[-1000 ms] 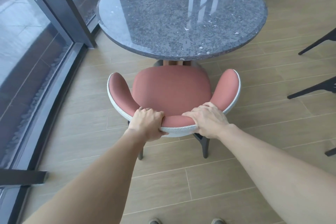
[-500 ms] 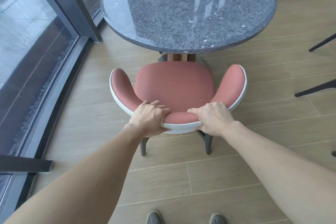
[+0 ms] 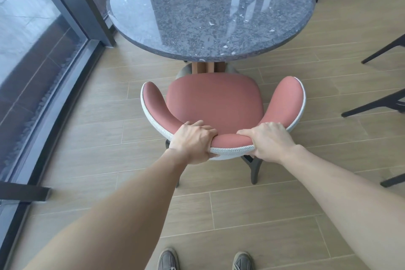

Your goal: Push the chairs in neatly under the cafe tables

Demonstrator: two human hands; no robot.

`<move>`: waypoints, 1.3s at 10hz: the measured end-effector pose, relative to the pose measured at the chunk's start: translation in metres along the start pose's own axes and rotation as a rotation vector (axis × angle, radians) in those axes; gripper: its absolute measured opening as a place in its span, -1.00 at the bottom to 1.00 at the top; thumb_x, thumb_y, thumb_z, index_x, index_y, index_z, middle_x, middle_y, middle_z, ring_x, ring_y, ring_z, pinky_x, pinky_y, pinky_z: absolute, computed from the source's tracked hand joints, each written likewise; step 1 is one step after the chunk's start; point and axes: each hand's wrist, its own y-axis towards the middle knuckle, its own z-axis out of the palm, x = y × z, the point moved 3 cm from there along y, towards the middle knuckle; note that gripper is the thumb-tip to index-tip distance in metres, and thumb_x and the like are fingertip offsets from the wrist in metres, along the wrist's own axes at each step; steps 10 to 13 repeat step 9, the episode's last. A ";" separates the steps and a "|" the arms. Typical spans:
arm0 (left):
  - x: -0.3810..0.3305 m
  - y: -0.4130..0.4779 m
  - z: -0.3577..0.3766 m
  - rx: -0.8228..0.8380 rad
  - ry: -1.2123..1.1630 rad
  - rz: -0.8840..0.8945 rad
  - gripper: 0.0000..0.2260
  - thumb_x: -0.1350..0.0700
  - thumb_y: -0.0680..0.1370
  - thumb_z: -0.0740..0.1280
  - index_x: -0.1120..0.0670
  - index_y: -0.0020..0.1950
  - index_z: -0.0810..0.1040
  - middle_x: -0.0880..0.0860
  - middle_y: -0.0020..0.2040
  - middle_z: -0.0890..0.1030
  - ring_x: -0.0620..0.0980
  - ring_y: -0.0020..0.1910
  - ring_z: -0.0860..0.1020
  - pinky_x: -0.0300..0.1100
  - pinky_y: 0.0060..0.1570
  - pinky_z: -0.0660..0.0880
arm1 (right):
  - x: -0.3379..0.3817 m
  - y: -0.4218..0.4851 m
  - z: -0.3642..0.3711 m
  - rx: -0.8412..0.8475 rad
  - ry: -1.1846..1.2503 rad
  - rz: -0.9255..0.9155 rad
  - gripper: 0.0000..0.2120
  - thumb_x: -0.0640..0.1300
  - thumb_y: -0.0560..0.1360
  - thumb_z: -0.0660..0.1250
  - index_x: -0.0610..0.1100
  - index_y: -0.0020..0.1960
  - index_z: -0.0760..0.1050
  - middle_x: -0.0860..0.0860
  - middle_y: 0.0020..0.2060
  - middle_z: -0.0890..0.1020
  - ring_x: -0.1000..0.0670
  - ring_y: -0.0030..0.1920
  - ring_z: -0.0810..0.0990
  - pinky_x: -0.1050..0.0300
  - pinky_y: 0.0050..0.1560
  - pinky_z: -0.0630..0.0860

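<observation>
Shoes (image 3: 167, 258) have come into view; left hand (image 3: 192, 141) and right hand (image 3: 269, 141) grip the chair (image 3: 214, 98) backrest, fingers (image 3: 198, 124) curled, tips hidden.

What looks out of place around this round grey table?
Only the pink upholstered chair: its seat stands clear of the round grey stone table, not tucked under. Nothing looks spilled or damaged.

Left hand (image 3: 194, 141) and right hand (image 3: 270, 141) gripped the back of a pink chair (image 3: 214, 103) facing a round bench (image 3: 210, 6).
Fingers curled over the curved backrest onto its pink inner side, thumbs under the grey woven rim. The seat showed whole, just short of the speckled grey bench edge. Dark chair legs (image 3: 381, 50) stood at the right, and a glass wall (image 3: 32, 28) ran along the left.
</observation>
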 end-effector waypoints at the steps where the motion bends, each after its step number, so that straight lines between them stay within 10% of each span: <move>1: -0.007 0.006 -0.001 0.018 0.019 -0.030 -0.55 -0.35 0.54 0.40 -0.06 0.25 0.55 -0.10 0.18 0.63 0.05 0.27 0.55 -0.02 0.17 0.46 | -0.011 -0.002 0.003 -0.030 0.014 -0.035 -0.37 0.18 0.54 0.47 0.26 0.56 0.34 0.09 0.18 0.70 -0.14 0.22 0.66 0.02 0.14 0.52; 3: -0.004 0.010 -0.001 0.055 0.057 -0.048 -0.54 -0.34 0.55 0.38 -0.06 0.28 0.51 -0.05 0.17 0.66 0.11 0.22 0.65 0.00 0.23 0.46 | -0.018 0.004 0.007 -0.016 0.096 -0.102 -0.38 0.22 0.55 0.44 0.21 0.56 0.35 0.16 0.34 0.60 0.04 0.40 0.53 0.02 0.53 0.23; 7: 0.013 0.048 -0.006 0.016 0.075 -0.153 -0.46 -0.40 0.46 0.46 -0.13 0.30 0.52 -0.12 0.20 0.63 0.03 0.28 0.57 -0.02 0.34 0.41 | -0.036 0.049 0.000 -0.066 0.071 -0.112 -0.35 0.22 0.49 0.51 0.22 0.51 0.38 0.12 0.32 0.62 -0.01 0.37 0.55 -0.05 0.45 0.29; 9: -0.004 0.018 -0.033 -0.154 -0.560 -0.327 -0.38 -0.44 0.44 0.42 -0.16 0.41 0.56 -0.10 0.34 0.63 0.01 0.34 0.57 0.10 0.51 0.38 | -0.031 0.017 -0.017 -0.121 0.681 0.002 -0.25 0.38 0.36 0.53 0.13 0.46 0.48 0.17 0.36 0.61 0.06 0.42 0.52 -0.02 0.55 0.29; 13: -0.004 0.018 -0.033 -0.154 -0.560 -0.327 -0.38 -0.44 0.44 0.42 -0.16 0.41 0.56 -0.10 0.34 0.63 0.01 0.34 0.57 0.10 0.51 0.38 | -0.031 0.017 -0.017 -0.121 0.681 0.002 -0.25 0.38 0.36 0.53 0.13 0.46 0.48 0.17 0.36 0.61 0.06 0.42 0.52 -0.02 0.55 0.29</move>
